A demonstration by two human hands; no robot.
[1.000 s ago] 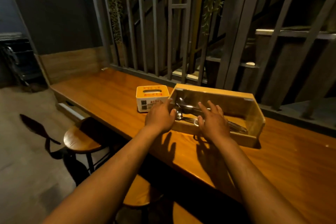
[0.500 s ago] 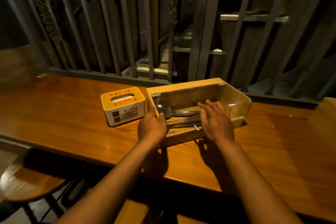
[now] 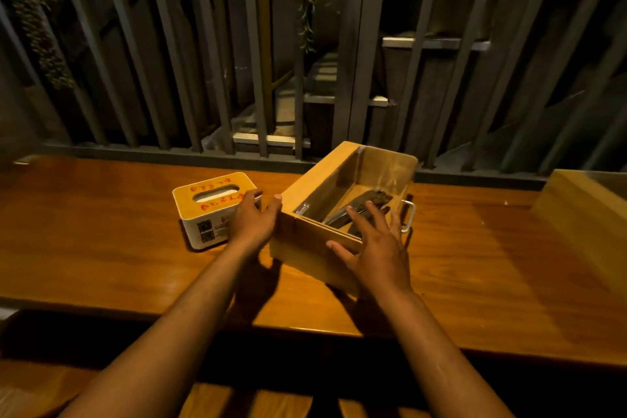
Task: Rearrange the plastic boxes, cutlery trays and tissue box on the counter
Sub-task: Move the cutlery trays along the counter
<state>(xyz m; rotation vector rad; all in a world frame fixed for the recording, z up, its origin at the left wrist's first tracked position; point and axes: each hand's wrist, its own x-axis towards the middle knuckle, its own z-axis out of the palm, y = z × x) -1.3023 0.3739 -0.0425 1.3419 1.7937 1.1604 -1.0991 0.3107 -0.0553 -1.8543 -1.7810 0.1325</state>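
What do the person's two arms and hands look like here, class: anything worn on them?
Both forearms are bare up to the frame edge: no sleeves show. The left hand and right hand wear no gloves. No watch, bracelet or ring is visible, though the dim light could hide small things.

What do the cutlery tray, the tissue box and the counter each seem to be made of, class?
Cutlery tray: pale wood, matt, with visible grain; its far end looks like clear plastic, since it shows glare. Tissue box: probably white plastic body, smooth, with a wood-toned printed top. Counter: wood or wood veneer, glossy varnish, streaked grain and reflections. The tray's handle looks like metal.
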